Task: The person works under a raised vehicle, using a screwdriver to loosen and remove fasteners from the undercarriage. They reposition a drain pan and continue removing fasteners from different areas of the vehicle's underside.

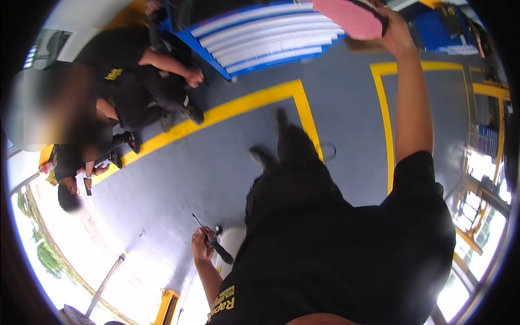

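Note:
At the lower left, my left hand (201, 247) is closed around a screwdriver (221, 251) with a thin metal shaft and a black handle. A small dark round piece (218, 230) shows beside those fingers; I cannot tell whether it is held too. My right arm reaches far forward, and my right hand (397, 33) grips the end of a flat pink thing with a dark edge (351, 19). Its kind is unclear, and the top of the picture cuts it off. That pink thing appears in front of a blue cabinet with white drawers (265, 40).
Several people in dark clothes (141, 81) are at the left, one holding a phone (88, 186). Yellow lines (238, 103) mark the grey floor (336, 81). A blue surface with things on it (441, 32) stands at the far right. A yellow post (167, 306) rises at the lower left.

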`<state>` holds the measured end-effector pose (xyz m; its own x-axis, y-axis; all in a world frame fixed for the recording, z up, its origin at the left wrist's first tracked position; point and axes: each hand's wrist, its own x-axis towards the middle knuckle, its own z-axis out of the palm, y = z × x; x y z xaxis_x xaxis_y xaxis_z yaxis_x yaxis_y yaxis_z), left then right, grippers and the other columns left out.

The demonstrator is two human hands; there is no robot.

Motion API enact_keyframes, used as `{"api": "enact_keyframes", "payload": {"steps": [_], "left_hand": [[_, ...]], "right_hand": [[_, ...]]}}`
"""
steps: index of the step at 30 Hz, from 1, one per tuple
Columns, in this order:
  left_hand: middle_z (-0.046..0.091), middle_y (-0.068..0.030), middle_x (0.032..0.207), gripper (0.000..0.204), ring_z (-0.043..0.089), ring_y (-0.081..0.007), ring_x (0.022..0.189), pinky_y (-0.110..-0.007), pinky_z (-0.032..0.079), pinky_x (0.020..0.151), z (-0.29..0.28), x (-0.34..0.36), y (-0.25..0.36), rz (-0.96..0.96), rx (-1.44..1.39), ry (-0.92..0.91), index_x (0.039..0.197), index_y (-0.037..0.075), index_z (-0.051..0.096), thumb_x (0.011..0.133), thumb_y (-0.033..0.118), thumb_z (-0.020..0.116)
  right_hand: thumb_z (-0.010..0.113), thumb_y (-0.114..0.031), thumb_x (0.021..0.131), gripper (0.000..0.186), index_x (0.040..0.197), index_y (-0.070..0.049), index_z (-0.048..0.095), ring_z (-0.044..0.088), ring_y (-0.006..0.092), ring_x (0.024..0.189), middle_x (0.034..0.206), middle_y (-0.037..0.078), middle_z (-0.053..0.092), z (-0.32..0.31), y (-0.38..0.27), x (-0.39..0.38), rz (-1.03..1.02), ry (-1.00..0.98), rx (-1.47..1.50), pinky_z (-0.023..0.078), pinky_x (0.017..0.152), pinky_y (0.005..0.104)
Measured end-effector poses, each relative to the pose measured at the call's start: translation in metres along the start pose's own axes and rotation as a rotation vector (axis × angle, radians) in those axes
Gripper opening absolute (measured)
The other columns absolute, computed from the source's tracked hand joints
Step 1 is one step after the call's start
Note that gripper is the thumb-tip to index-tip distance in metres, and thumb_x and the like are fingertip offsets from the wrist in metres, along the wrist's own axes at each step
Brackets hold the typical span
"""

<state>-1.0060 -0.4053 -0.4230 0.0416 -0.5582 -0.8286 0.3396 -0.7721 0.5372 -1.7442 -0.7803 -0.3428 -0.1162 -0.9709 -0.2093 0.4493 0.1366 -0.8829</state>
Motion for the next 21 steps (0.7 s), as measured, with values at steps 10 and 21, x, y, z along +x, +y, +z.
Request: {"api": "enact_keyframes", "payload": {"steps": [10,21], "left_hand": [[0.050,-0.0033,0.063,0.030,0.038,-0.0081,0.054,-0.021,0.032,0.049,0.054,-0.009,0.025,-0.177,-0.112,-0.074,0.091,0.003,0.060,0.098,0.032,0.057],[0.051,-0.0053,0.063,0.031,0.041,-0.0094,0.054,-0.021,0.033,0.048,0.193,0.059,0.118,-0.138,0.102,-0.217,0.093,0.002,0.062,0.096,0.033,0.061]], "right_hand": [[0.043,-0.030,0.099,0.047,0.141,-0.009,0.046,0.054,0.0228,0.122,0.131,0.013,0.056,-0.047,0.357,-0.371,0.709,0.627,0.513,0.039,0.109,0.0391],[0.059,-0.032,0.095,0.037,0.124,-0.008,0.060,0.054,0.0318,0.117,0.122,0.016,0.055,-0.006,0.244,-0.304,0.674,0.147,-0.767,0.040,0.103,0.0394]]}}
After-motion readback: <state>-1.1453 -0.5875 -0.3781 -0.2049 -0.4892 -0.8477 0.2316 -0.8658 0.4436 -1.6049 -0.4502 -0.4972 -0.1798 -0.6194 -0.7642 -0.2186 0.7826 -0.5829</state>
